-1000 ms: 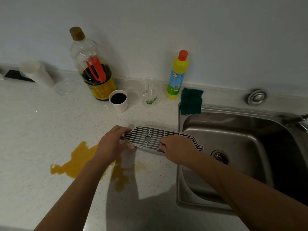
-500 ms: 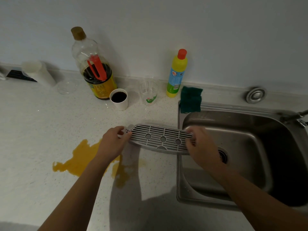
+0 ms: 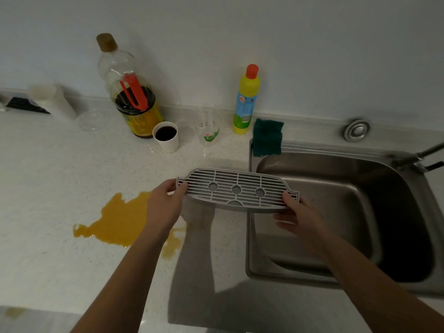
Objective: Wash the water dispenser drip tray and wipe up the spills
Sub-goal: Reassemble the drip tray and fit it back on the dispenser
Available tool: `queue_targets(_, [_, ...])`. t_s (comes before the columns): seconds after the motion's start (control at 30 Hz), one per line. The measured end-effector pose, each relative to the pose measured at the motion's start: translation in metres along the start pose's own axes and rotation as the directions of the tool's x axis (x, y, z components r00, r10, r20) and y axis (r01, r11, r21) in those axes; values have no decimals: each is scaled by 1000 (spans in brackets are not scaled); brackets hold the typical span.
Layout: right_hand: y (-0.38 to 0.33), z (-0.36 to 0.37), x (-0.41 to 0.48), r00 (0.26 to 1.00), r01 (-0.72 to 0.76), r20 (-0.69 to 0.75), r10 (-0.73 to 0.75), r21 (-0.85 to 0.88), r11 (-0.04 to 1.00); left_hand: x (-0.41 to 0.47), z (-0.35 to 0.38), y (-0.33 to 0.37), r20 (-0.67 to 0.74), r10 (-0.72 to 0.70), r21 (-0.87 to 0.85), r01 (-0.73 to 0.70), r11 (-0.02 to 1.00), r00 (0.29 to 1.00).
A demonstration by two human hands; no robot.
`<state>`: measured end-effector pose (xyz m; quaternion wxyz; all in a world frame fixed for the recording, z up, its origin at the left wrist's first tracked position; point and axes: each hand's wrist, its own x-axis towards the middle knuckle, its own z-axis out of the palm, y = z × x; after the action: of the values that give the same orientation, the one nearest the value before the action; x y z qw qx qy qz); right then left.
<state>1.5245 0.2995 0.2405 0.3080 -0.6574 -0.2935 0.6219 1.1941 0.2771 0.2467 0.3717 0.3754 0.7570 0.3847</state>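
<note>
The faucet (image 3: 418, 157) is cut off at the right, a paper cup (image 3: 168, 144) near the countertop's (image 3: 48, 176) back edge holds dark liquid, and the left hand (image 3: 165, 204) and right hand (image 3: 299, 216) each grip an end of the drip tray (image 3: 236, 188) over the sink's (image 3: 248, 248) left rim.

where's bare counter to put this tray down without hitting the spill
Bare counter lies left, between the back row and the yellow spill; a strip runs between the paper cup and the drip tray. The sink basin is bare. Crowded: that back row, dark bottle to sponge.
</note>
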Motion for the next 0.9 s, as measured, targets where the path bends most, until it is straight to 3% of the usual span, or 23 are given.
queue_targets(0.1, [-3,-14,-20,999,48,12,-47,-28,998,-31,-8,6,129,-212,-389,246,888,969])
queue_targets(0.27, [-1,-21,-60,988,87,134,-82,-31,996,-115,-32,-5,126,-299,-587,314,746,946])
queue_targets(0.4, [23,-2,-86,965,45,257,-44,2,999,-190,-63,-31,-42,-357,-622,256,740,933])
queue_targets(0.57, [62,55,-131,886,63,464,-8,-104,993,-289,-119,-75,-255,-448,-629,205,750,857])
queue_targets(0.9, [123,225,-251,751,197,659,40,-282,939,-416,-244,-184,-458,-563,-726,77,684,688])
